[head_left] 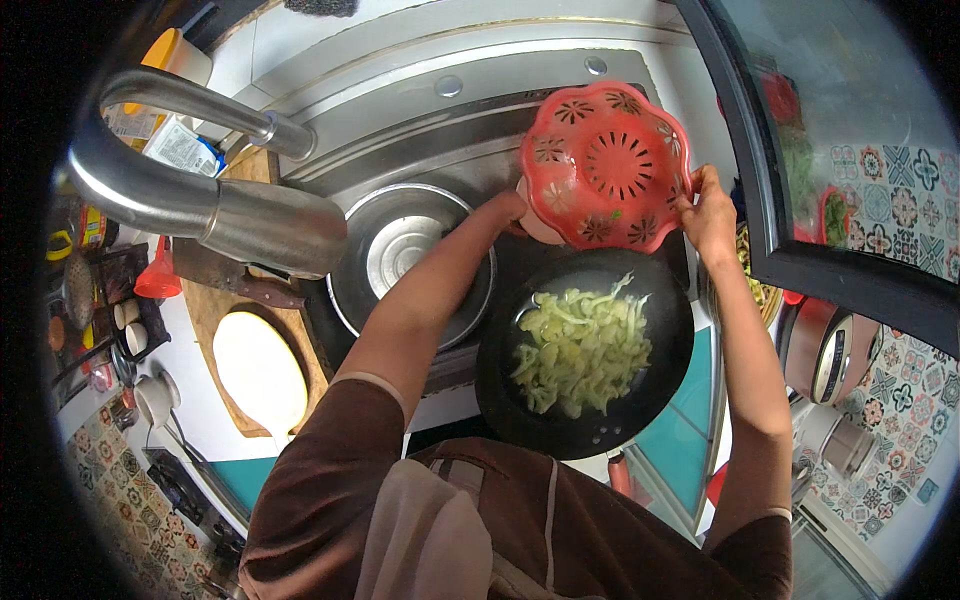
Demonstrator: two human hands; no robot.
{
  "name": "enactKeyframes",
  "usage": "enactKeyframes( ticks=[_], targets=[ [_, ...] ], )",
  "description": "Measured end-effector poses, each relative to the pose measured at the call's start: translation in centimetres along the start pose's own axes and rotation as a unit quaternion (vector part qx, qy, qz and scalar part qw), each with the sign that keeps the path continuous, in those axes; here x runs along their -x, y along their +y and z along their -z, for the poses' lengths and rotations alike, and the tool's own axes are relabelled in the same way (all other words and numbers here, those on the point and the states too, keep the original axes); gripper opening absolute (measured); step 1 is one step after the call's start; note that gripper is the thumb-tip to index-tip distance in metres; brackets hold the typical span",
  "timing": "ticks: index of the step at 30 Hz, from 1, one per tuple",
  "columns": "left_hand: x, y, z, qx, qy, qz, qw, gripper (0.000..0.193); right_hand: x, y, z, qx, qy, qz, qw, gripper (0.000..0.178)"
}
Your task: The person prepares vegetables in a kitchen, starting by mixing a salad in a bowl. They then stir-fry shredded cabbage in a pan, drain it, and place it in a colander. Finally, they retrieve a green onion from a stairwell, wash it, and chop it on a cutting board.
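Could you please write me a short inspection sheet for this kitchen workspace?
Surface: stove with steel top, two pans on it.
Job's things: red colander, tipped up and empty, above black wok of pale green cut vegetables.
Clutter: steel pot; cutting board with cleaver.
Grippers: left hand and right hand grip the colander's rims.
Cables: nothing seen.
Surroundings: steel duct at left; patterned tiles; cooker at right.
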State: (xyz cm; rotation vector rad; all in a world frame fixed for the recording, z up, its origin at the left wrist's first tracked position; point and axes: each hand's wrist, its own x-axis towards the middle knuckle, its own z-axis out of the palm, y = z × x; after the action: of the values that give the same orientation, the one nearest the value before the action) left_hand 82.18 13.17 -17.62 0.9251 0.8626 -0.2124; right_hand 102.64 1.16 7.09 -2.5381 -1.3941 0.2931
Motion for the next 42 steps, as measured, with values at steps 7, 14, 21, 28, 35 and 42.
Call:
enactKeyframes(
  ticks=[7,14,21,28,35,42],
  targets=[
    [-1.7,-2.6,2.1,-0.122,0.123,-0.100,0.980,0.036,-3.7,5.6,-5.3,-0.074,-0.131,-0.037,0.988,0.027],
    [12.3,0.1,2.0,-0.163,0.334,-0.216,0.903,0.042,-4.0,5.1,-8.7,-0.239,-0.325,-0.149,0.903,0.041],
    [20.8,-1.4,1.1,-0.089,0.361,-0.297,0.880,0.039,-0.6,6.8,-5.6,-0.065,-0.213,-0.051,0.973,0.033],
    [32.0,-1.2,-4.1,0.025,0.339,-0.378,0.861,0.017,19.7,1.5,8.3,-0.048,0.031,0.007,0.998,0.012],
    [40.9,-2.3,-13.8,-0.170,-0.088,-0.345,0.919,0.027,43.5,6.5,5.8,-0.186,-0.255,-0.136,0.939,0.046],
    [33.0,-15.2,-26.3,-0.138,-0.268,-0.053,0.952,0.039,46.4,5.3,-0.9,-0.207,-0.147,-0.162,0.953,0.041]
  ],
)
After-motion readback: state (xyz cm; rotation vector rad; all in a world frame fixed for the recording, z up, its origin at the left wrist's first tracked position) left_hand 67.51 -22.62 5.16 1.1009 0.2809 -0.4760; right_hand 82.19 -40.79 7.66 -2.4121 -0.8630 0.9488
